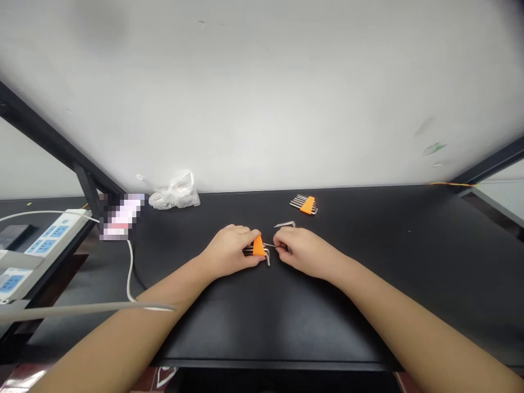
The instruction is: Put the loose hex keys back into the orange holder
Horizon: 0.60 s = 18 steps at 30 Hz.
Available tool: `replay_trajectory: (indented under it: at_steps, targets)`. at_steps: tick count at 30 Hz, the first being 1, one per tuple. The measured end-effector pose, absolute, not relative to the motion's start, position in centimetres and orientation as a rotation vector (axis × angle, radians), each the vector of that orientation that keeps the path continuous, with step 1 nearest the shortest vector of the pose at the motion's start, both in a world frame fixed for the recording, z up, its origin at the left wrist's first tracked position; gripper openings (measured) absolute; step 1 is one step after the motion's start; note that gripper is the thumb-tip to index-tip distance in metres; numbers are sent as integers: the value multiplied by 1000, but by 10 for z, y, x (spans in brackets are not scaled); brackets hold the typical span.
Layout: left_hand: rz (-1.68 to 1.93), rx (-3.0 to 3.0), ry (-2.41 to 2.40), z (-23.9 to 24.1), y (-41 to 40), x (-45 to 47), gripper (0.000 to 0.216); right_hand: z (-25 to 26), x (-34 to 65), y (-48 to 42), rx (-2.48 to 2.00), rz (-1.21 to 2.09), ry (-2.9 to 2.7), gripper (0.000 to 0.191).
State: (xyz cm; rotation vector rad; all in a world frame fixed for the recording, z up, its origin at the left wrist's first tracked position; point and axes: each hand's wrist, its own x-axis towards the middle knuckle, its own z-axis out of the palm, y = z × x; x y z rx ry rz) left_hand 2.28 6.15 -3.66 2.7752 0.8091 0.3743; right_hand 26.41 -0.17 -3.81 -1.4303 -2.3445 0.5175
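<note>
Left hand (229,250) closed round orange key holder (258,245), mid desk (368,284). Right hand (301,252) pinches hex key (272,245) at holder. Loose key (285,224) just beyond; second set (303,204) farther.

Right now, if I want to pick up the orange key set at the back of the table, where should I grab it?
Probably pinch its orange holder, coming straight down from above. The key set lies flat on the table, and the holder is the thick part binding the thin metal keys, which stick out to the left.
</note>
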Motion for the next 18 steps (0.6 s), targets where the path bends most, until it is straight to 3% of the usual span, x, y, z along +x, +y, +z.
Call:
replay_trajectory:
  at_steps: [8,15,18]
  targets:
    - [446,2761,708,-42,63,20,38,-35,260,-8,-1283,411,-2375,18]
    - [455,2695,659,-35,59,23,26,-29,246,-10,-1120,808,-2080,26]
    - [436,2705,722,-37,60,23,34,-35,266,0,-1301,587,-2002,17]
